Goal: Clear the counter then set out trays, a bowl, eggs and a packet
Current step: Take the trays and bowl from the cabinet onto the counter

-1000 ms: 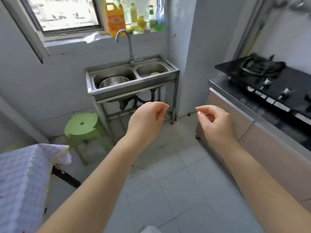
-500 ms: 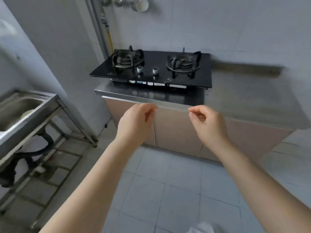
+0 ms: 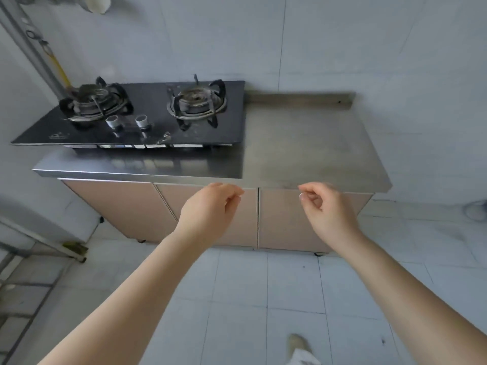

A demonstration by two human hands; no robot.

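A steel counter (image 3: 311,151) runs along the wall in front of me, its right half bare and dull. My left hand (image 3: 210,209) hangs in the air just before the counter's front edge, fingers loosely curled and holding nothing. My right hand (image 3: 326,209) is held level with it, a little to the right, fingers also loosely curled and holding nothing. No trays, bowl, eggs or packet show in this view.
A black two-burner gas hob (image 3: 142,114) sits on the counter's left half. Beige cabinet doors (image 3: 282,219) are shut below. A sink stand's leg (image 3: 52,243) shows at the left, and my foot (image 3: 297,346) stands on the tiled floor.
The view has swung right from the sink to the hob and counter, and closer to them. Both hands stay raised, loosely curled and holding nothing.
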